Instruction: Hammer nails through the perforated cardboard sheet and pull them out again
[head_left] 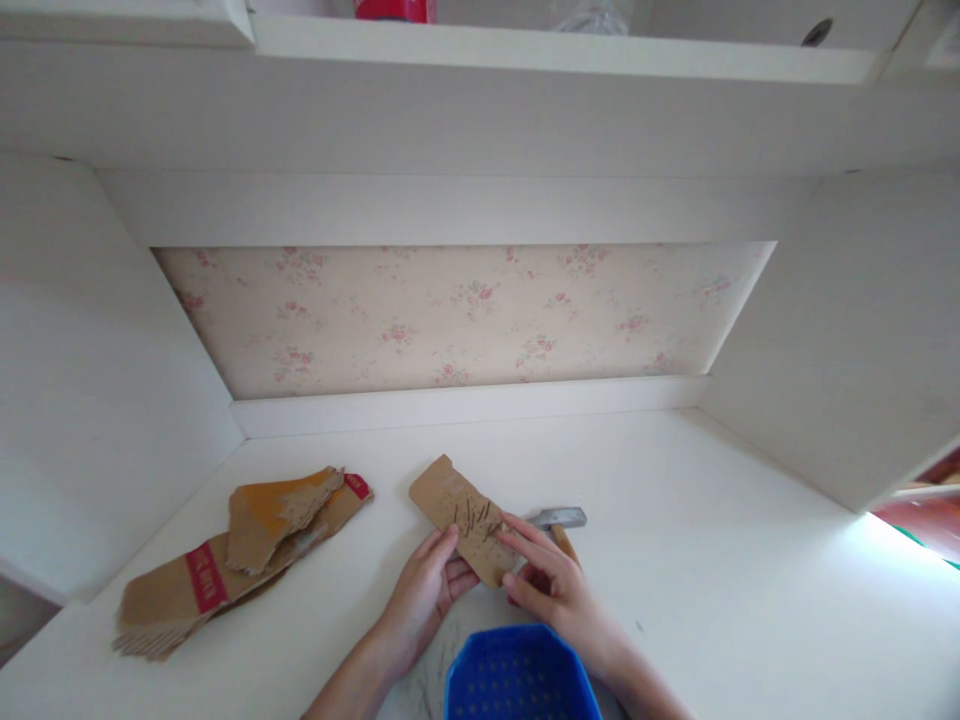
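A piece of brown cardboard (442, 492) is tilted between my hands, with several thin dark nails (472, 518) on its face. My left hand (427, 595) grips its lower left edge, the thumb on top and the fingers underneath. At the right edge, my right hand (551, 585) is closed on the cardboard, fingertips close to the nails; whether it also pinches a nail is too small to tell. Just behind that hand lies a hammer (559, 518) with a metal head and wooden handle, partly hidden. Below the hands stands a blue plastic basket (525, 640) with a perforated bottom.
Torn cardboard pieces (169, 595) with red print lie stacked on the left of the white worktop (712, 580). White side panels and a floral back wall (480, 320) enclose the surface. Overhead is a shelf (562, 55) bearing a red object (395, 10) and clear plastic.
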